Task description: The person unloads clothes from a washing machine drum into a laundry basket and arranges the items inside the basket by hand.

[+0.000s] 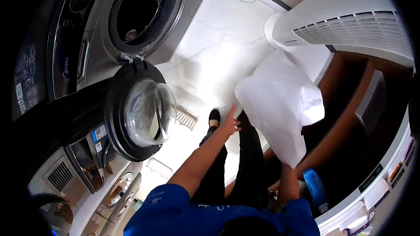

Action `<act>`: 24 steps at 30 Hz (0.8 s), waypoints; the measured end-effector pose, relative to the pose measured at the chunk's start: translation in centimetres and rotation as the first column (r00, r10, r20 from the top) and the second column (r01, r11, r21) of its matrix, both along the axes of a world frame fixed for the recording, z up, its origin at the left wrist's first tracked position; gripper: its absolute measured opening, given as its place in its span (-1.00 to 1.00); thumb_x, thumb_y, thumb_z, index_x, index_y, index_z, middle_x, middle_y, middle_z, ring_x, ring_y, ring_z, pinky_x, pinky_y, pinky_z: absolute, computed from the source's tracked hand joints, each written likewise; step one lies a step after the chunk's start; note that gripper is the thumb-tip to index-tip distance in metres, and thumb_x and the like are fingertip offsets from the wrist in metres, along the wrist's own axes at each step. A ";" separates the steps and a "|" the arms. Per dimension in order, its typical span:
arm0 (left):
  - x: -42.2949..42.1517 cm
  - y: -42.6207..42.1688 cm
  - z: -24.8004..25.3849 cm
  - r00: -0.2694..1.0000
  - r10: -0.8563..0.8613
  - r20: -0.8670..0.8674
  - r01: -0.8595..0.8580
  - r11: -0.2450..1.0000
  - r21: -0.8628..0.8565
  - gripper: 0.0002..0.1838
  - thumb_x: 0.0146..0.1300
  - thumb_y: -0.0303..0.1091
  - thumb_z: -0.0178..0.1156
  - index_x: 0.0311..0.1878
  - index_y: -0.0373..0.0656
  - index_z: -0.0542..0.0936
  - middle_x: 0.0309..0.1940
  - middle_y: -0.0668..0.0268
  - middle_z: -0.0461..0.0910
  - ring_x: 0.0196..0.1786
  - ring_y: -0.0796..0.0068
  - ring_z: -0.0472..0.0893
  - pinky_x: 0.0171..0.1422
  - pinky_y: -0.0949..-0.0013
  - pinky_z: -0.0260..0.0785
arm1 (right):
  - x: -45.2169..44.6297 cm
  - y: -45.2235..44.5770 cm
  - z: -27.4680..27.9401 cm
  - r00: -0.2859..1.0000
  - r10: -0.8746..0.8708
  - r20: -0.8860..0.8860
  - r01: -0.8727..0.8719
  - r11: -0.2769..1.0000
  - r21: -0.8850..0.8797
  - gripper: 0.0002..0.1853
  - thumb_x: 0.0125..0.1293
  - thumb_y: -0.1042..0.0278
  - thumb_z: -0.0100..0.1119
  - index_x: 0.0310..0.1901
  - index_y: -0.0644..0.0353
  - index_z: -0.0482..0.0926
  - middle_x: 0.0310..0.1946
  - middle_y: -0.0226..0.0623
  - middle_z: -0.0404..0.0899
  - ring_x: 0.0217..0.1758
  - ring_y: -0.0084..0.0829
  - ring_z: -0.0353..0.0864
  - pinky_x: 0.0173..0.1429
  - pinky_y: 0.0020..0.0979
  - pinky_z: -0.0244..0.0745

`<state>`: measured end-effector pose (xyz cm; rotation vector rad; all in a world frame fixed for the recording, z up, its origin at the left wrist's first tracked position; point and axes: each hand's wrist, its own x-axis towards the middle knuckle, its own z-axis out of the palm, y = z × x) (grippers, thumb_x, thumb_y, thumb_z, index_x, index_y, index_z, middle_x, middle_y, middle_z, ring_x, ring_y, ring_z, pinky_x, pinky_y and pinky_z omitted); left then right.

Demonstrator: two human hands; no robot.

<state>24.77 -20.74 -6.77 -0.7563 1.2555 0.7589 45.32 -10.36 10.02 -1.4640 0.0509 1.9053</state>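
Observation:
My left hand (229,124) is held out in front of my legs, fingers apart and nothing in it. My right forearm reaches up to a large, thin white bag (275,100), which narrows to a gathered end at that wrist. The bag covers my right hand, which appears to grip it. A shiny pale patch shows on the bag's right side. Left of my left hand, the round glass washer door (151,113) hangs wide open. Behind it, the front-loading washing machine (183,13) shows a dark drum with a small pale item (131,34) low inside.
A tall white vented appliance (345,22) stands on the light tiled floor (210,30) at upper right. Brown shelving (345,100) runs along the right, with a blue bottle (315,185) near my right arm. More machines (83,161) stand at lower left.

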 end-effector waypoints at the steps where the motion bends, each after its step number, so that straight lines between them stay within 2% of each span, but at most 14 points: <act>1: 0.4 -0.2 -0.1 0.991 0.058 0.121 -0.068 0.995 0.079 -0.02 0.03 0.36 0.08 0.41 0.10 -0.05 0.30 0.02 0.09 0.30 0.02 0.14 0.28 -0.18 0.00 | 0.5 -2.0 -0.1 1.000 0.003 0.015 -0.002 1.000 -0.021 -0.41 0.31 -0.06 -0.22 0.21 0.22 0.27 0.11 -0.13 0.37 0.13 -0.15 0.37 0.22 -0.20 0.28; 3: 0.7 0.6 0.8 0.903 0.216 0.372 -0.288 0.946 0.149 -0.05 0.06 0.36 0.06 0.40 0.06 -0.01 0.35 0.04 0.04 0.33 0.05 0.12 0.33 -0.12 -0.04 | 1.1 -5.9 -0.2 1.000 -0.013 0.018 0.014 0.998 -0.065 -0.41 0.31 -0.06 -0.23 0.21 0.23 0.27 0.12 -0.12 0.37 0.13 -0.14 0.37 0.22 -0.20 0.27; 5: 1.5 -0.5 -2.0 0.850 0.377 0.369 -0.511 0.759 0.402 -0.08 0.07 0.32 0.09 0.39 0.02 0.05 0.36 0.07 0.04 0.33 0.10 0.12 0.36 -0.01 -0.03 | 1.0 -10.4 -0.5 0.999 -0.029 0.019 0.031 0.991 -0.128 -0.41 0.31 -0.06 -0.24 0.22 0.23 0.26 0.12 -0.12 0.36 0.14 -0.14 0.36 0.22 -0.20 0.27; 9: -3.4 -2.3 -2.2 0.930 0.334 -0.151 -0.277 0.911 0.305 -0.24 0.09 0.05 0.19 0.28 -0.12 0.20 0.18 0.09 0.31 0.15 0.17 0.34 0.24 0.09 0.13 | -0.4 -16.2 -1.8 0.996 -0.087 0.001 0.085 0.976 -0.199 -0.41 0.32 -0.05 -0.25 0.22 0.24 0.26 0.13 -0.11 0.35 0.15 -0.12 0.35 0.23 -0.19 0.26; 13: -10.4 -7.9 -5.3 0.694 0.319 -0.646 -0.126 0.936 0.328 -0.31 -0.08 -0.43 0.36 0.15 -0.19 0.25 -0.10 0.07 0.49 -0.19 0.14 0.55 -0.19 0.14 0.46 | -0.8 -19.5 -2.1 0.974 -0.226 0.003 0.222 0.956 -0.192 -0.42 0.33 -0.02 -0.27 0.22 0.24 0.24 0.13 -0.10 0.35 0.14 -0.11 0.35 0.22 -0.19 0.27; 14: -12.0 -8.2 -5.6 0.625 0.211 -0.752 -0.054 0.972 0.227 -0.28 -0.07 -0.40 0.35 0.18 -0.18 0.23 -0.06 0.04 0.45 -0.15 0.11 0.52 -0.13 0.14 0.43 | -0.7 -20.4 -1.5 0.961 -0.278 0.002 0.273 0.943 -0.188 -0.44 0.33 0.01 -0.28 0.23 0.24 0.24 0.13 -0.09 0.36 0.13 -0.10 0.36 0.21 -0.20 0.29; 15: -13.2 -7.7 -5.3 0.513 -0.079 -0.855 0.122 0.992 -0.019 -0.26 -0.06 -0.36 0.35 0.20 -0.17 0.21 -0.02 0.00 0.42 -0.10 0.08 0.50 -0.07 0.13 0.41 | -0.6 -20.6 -2.5 0.943 -0.334 -0.012 0.328 0.931 -0.158 -0.45 0.33 0.03 -0.30 0.23 0.24 0.23 0.13 -0.08 0.36 0.12 -0.09 0.37 0.19 -0.21 0.30; 17: -13.8 -7.2 -3.5 0.088 -0.703 -0.705 0.427 0.667 -0.611 -0.21 -0.05 -0.29 0.35 0.25 -0.15 0.17 0.06 -0.07 0.35 0.00 0.01 0.45 0.05 0.11 0.36 | -0.3 -21.8 -3.3 0.917 -0.392 0.066 0.396 0.916 -0.068 -0.49 0.34 0.10 -0.25 0.20 0.26 0.27 0.07 -0.09 0.41 0.07 -0.11 0.42 0.15 -0.20 0.34; 18: -13.1 -7.2 -2.9 -0.095 -0.771 -0.630 0.495 0.513 -0.702 -0.18 -0.04 -0.25 0.34 0.28 -0.13 0.15 0.10 -0.11 0.32 0.04 -0.02 0.43 0.11 0.10 0.34 | 0.2 -22.6 -3.7 0.899 -0.423 0.112 0.428 0.904 -0.022 -0.52 0.34 0.14 -0.22 0.18 0.27 0.29 0.05 -0.09 0.43 0.04 -0.12 0.45 0.12 -0.20 0.36; 19: -12.4 -7.9 -3.0 -0.136 -0.656 -0.742 0.637 0.516 -0.573 -0.16 -0.02 -0.21 0.34 0.30 -0.12 0.12 0.12 -0.10 0.30 0.08 0.01 0.41 0.14 0.12 0.31 | 1.0 -23.9 -4.9 0.936 -0.271 0.223 0.276 0.961 0.009 -0.51 0.32 0.11 -0.16 0.14 0.30 0.32 0.01 -0.10 0.45 0.01 -0.16 0.45 0.09 -0.23 0.37; 21: -10.1 -9.1 -3.6 -0.067 -0.386 -0.920 0.887 0.399 -0.232 -0.10 0.01 -0.11 0.32 0.36 -0.08 0.05 0.18 -0.08 0.25 0.14 0.06 0.37 0.21 0.17 0.25 | 2.7 -27.0 -5.3 0.883 0.093 0.461 -0.060 0.995 -0.086 -0.52 0.28 0.08 -0.03 0.05 0.36 0.40 -0.10 -0.13 0.49 -0.08 -0.24 0.47 0.01 -0.31 0.39; 22: -7.7 -8.5 -1.4 0.368 -0.527 -0.766 0.880 0.463 0.105 -0.09 0.09 -0.04 0.27 0.39 -0.08 -0.03 0.18 0.01 0.27 0.12 0.14 0.39 0.19 0.23 0.24 | 2.8 -28.0 -3.9 0.785 0.310 0.537 -0.232 0.950 -0.209 -0.52 0.26 0.08 0.04 -0.01 0.38 0.44 -0.17 -0.15 0.51 -0.14 -0.28 0.48 -0.04 -0.35 0.41; 23: -5.7 -7.4 4.4 0.659 -0.597 -0.458 0.752 0.543 0.375 -0.10 0.13 -0.01 0.24 0.40 -0.03 -0.05 0.20 0.08 0.27 0.15 0.20 0.38 0.20 0.23 0.22 | 0.3 -27.6 -1.9 0.725 0.436 0.532 -0.433 0.890 -0.140 -0.57 0.27 0.13 0.00 -0.06 0.39 0.46 -0.24 -0.09 0.55 -0.18 -0.21 0.53 -0.06 -0.28 0.43; 24: -4.5 -7.8 6.0 0.689 -0.701 -0.182 0.687 0.552 0.473 -0.18 0.19 0.19 0.05 0.41 0.27 -0.10 0.35 0.18 0.05 0.32 0.14 0.17 0.21 -0.19 0.11 | -2.2 -27.2 0.1 0.648 0.526 0.552 -0.601 0.797 -0.054 -0.62 0.29 0.18 -0.04 -0.11 0.40 0.49 -0.30 -0.03 0.58 -0.22 -0.14 0.58 -0.09 -0.21 0.45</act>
